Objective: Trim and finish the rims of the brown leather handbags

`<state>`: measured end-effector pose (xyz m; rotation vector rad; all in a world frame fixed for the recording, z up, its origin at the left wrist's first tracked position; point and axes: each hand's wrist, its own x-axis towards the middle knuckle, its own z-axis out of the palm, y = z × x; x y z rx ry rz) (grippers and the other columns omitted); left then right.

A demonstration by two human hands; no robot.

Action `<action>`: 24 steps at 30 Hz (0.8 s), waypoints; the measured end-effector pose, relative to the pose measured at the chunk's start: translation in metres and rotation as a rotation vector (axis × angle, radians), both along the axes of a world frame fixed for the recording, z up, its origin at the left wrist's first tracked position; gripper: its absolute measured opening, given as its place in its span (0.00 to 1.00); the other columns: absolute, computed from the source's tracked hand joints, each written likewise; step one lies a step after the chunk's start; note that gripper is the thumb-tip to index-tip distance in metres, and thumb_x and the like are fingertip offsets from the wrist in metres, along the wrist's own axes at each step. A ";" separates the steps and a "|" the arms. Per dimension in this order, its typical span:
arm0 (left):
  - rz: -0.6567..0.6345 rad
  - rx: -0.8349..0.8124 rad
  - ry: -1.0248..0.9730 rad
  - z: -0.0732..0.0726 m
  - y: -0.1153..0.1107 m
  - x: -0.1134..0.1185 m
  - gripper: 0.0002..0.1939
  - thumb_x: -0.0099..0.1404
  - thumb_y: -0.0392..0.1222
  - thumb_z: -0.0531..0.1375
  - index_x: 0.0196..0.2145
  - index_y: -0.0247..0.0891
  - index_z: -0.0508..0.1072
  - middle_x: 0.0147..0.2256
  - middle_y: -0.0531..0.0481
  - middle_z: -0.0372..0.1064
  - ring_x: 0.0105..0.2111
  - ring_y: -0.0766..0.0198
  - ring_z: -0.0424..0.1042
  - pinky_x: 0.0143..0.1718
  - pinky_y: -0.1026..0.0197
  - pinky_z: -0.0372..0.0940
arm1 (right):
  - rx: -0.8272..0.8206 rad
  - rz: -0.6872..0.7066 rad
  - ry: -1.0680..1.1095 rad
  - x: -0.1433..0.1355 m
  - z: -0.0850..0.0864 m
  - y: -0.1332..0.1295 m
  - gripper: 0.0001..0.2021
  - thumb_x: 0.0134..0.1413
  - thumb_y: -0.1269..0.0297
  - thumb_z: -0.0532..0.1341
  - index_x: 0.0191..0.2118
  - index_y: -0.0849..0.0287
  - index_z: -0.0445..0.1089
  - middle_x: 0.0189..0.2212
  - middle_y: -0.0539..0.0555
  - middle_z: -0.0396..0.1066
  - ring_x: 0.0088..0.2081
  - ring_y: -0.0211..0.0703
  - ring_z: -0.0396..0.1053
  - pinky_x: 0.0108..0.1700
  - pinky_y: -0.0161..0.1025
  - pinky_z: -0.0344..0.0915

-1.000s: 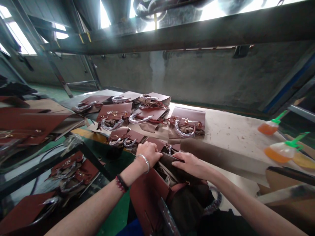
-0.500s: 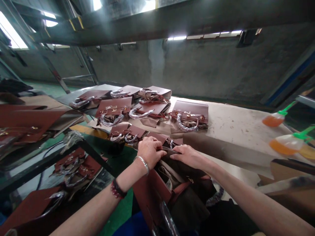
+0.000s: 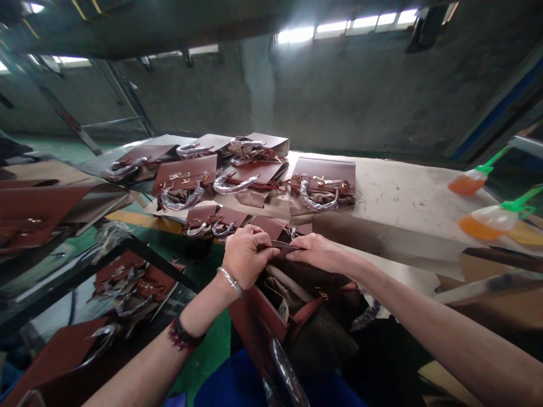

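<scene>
A reddish-brown handbag (image 3: pixel 265 311) lies before me, its mouth spread and beige lining showing. One of its handles (image 3: pixel 286 367) is wrapped in clear plastic. My left hand (image 3: pixel 248 254) pinches the bag's dark top edge between thumb and fingers. A short way to the right, my right hand (image 3: pixel 316 251) grips the same edge, thumb on the near side. Both hands are closed, with a small stretch of edge between them. Parts of the bag's far side are hidden behind my hands and right forearm.
Several similar handbags (image 3: pixel 186 175) lie on the paper-covered table (image 3: pixel 394 186) ahead. More bags (image 3: pixel 127 277) rest on a lower rack at left. Two squeeze bottles of orange liquid (image 3: pixel 469 181) stand at the right. A dark beam (image 3: pixel 190 28) crosses overhead.
My view has tipped up and shifted slightly, so the scene sits differently. Both hands keep their hold on the bag's edge, with only slight movement.
</scene>
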<state>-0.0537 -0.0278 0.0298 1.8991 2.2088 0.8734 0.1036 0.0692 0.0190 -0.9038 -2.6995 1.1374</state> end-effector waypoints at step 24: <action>0.050 -0.110 0.020 -0.001 0.010 -0.009 0.06 0.48 0.40 0.61 0.18 0.39 0.68 0.27 0.55 0.65 0.33 0.64 0.62 0.38 0.63 0.57 | 0.061 0.090 0.033 -0.003 -0.002 -0.002 0.10 0.51 0.60 0.52 0.26 0.60 0.63 0.21 0.46 0.61 0.25 0.34 0.59 0.27 0.32 0.52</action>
